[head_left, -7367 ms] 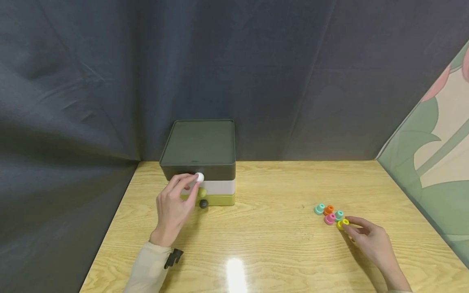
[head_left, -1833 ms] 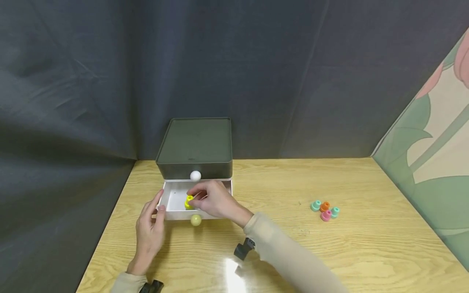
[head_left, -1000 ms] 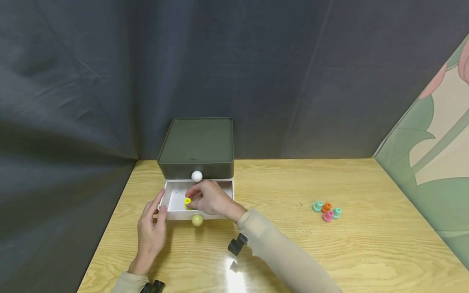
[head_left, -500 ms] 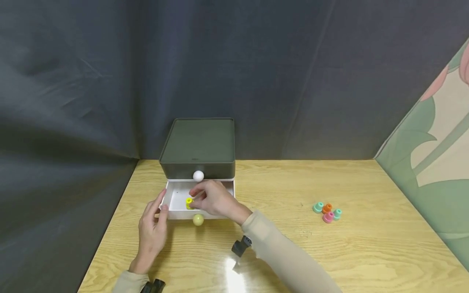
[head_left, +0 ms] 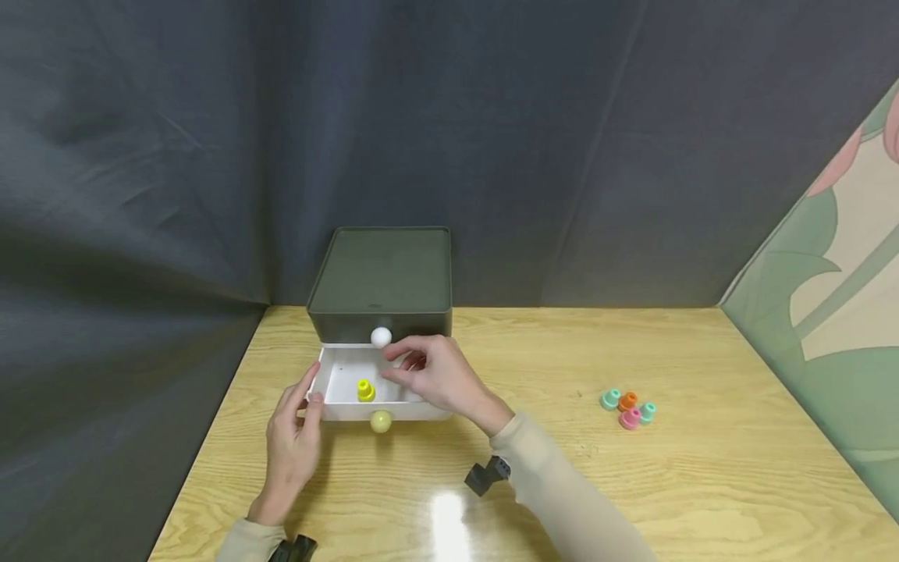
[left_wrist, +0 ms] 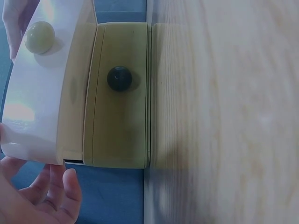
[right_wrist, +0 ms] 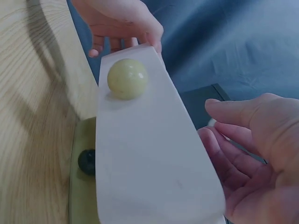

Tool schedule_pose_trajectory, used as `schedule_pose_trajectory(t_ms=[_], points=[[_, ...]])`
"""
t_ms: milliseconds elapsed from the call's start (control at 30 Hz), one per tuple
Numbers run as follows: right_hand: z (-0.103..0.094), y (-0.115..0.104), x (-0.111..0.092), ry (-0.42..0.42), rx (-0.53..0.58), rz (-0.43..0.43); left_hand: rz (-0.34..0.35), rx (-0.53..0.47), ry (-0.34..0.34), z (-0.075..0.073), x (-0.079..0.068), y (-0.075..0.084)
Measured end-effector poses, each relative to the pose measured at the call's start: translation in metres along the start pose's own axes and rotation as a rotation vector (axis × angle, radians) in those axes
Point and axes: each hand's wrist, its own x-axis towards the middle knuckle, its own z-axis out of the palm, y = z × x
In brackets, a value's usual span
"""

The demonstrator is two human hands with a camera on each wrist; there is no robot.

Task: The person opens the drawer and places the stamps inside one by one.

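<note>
A small yellow stepped peg [head_left: 365, 390], ring-shaped on top, stands inside the pulled-out white drawer [head_left: 340, 412]. My left hand [head_left: 292, 445] holds that drawer at its left front corner, thumb and fingers on either side of the wall. Above the drawer's right part, my right hand [head_left: 442, 378] has its thumb and index finger apart, with nothing between them and the peg to their left. A pale yellow-green knob [right_wrist: 127, 78] sits on the drawer front. The drawer belongs to a dark-topped cabinet [head_left: 382, 269] whose upper drawer has a white knob [head_left: 381, 337].
On the wooden table [head_left: 534, 468] at right stand several similar pegs: an orange peg [head_left: 628, 401], a pink peg [head_left: 630, 419] and turquoise ones. The cabinet's bottom olive drawer [left_wrist: 119, 126] with a black knob [left_wrist: 119, 78] is pushed in. Dark curtain [head_left: 492, 156] hangs behind.
Earlier the right hand took the yellow peg from the group, and the white drawer was pulled out. Now it has let go of the peg inside and moved up and right.
</note>
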Motion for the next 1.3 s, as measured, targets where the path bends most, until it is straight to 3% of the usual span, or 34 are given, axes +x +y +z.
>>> schedule_pose_trajectory(t_ms=[400,800,1300], points=[[-0.023,0.010,-0.029,0.176,0.030,0.010,0.002,-0.006,0.009,0.001,0.000,0.000],[-0.053,0.027,-0.063,0.336,0.035,0.091,-0.001,-0.008,0.006,0.000,0.001,0.001],[-0.076,0.063,-0.101,0.410,-0.055,0.158,-0.019,0.000,-0.010,0.000,0.000,0.002]])
